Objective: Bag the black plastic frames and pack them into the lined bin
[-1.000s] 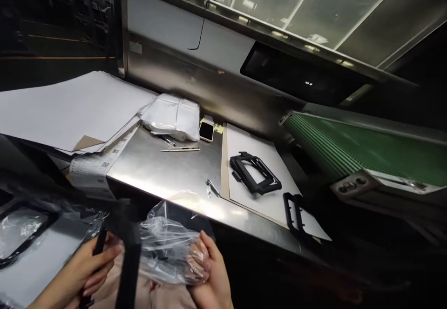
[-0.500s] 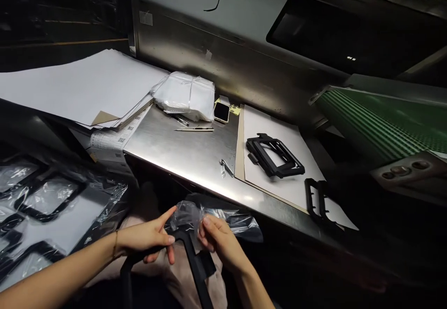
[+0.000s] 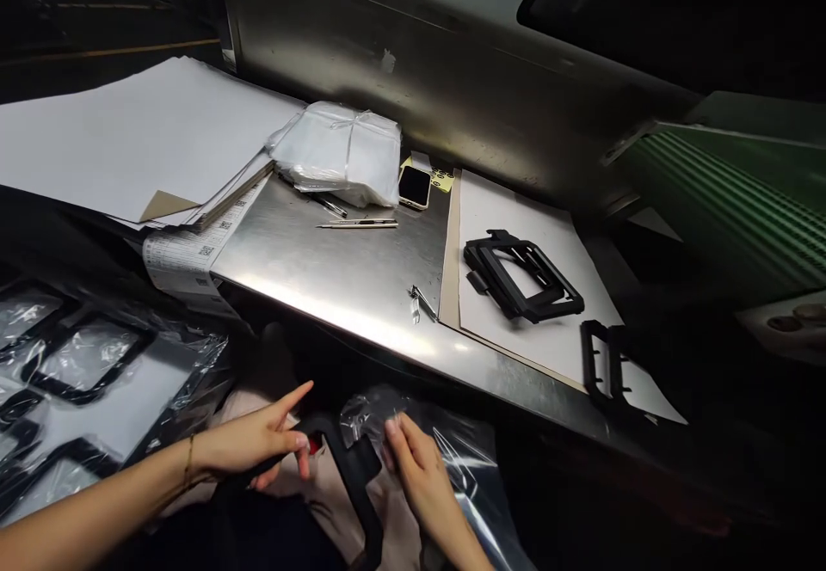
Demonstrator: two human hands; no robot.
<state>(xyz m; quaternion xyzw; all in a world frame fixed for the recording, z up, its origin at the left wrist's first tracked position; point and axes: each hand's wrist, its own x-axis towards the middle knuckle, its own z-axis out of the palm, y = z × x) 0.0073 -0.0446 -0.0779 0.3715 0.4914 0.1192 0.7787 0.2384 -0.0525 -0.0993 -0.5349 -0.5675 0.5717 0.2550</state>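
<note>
Low in the head view, my left hand (image 3: pixel 258 446) holds a black plastic frame (image 3: pixel 356 485) over my lap, thumb and lower fingers on its upper edge and index finger stretched out. Just right of it, my right hand (image 3: pixel 422 476) pinches the edge of a clear plastic bag (image 3: pixel 474 468). The bag hangs beside the frame, and the two look apart. My fingertips partly hide the bag's gripped edge. More black frames (image 3: pixel 522 279) lie stacked on white board on the bench.
On the metal bench (image 3: pixel 335 270) are a bundle of clear bags (image 3: pixel 348 154), a phone (image 3: pixel 414 187), a pen (image 3: pixel 358 224) and nail clippers (image 3: pixel 422 303). White sheets (image 3: pixel 155 124) are piled at left. Bagged frames (image 3: pixel 90 356) lie lower left. A green ridged surface (image 3: pixel 742 210) stands at right.
My right hand has moved right and slightly down with the bag, which now spreads wider and away from the frame. My left hand still holds the frame. The view has shifted slightly.
</note>
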